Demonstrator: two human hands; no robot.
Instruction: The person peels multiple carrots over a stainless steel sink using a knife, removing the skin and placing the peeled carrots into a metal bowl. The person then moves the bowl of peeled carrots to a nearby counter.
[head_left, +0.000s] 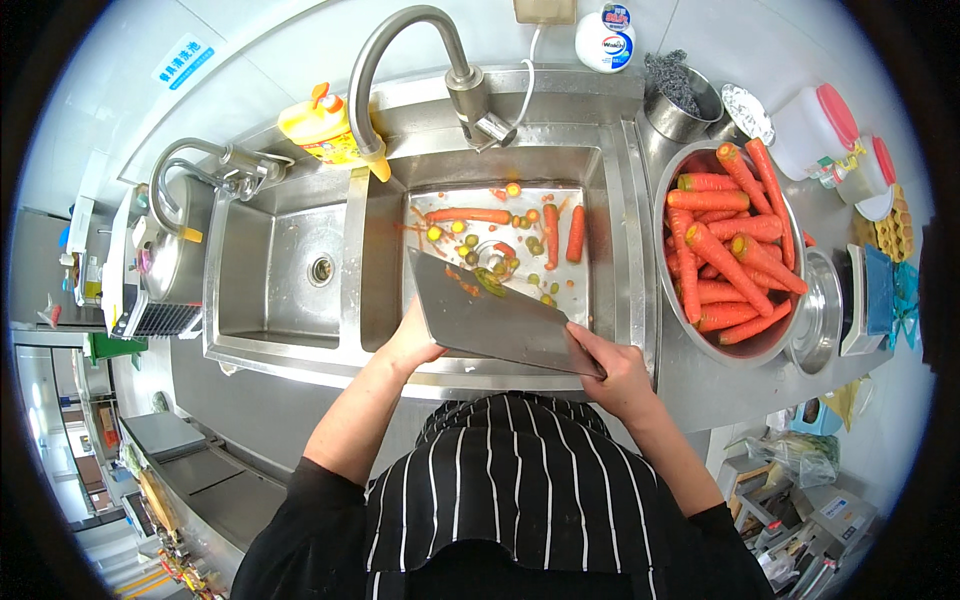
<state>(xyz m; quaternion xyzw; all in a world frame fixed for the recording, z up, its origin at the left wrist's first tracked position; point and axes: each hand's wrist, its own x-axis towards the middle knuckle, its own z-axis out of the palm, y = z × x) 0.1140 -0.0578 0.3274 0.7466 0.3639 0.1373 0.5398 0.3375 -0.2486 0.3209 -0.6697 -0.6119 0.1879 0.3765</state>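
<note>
My right hand (621, 375) is closed around the near right end of a broad metal cleaver (495, 322). The blade is tilted over the right sink basin (386, 247), with a green carrot top and orange scraps on its face. At the blade's left edge is my left hand (411, 337); its fingers are hidden behind the metal, so what they hold cannot be seen. Beyond the blade, a whole carrot (469, 215) lies across the basin floor. Two more carrots, one (551, 236) beside the other (575, 234), lie at the right among several cut ends and peelings.
A large metal bowl (664, 247) heaped with carrots stands right of the sink, partly over a clear-looking round dish (817, 315). A curved faucet (409, 15) arches above the basins. The left basin (289, 247) adjoins; a yellow detergent bottle (319, 131) stands behind.
</note>
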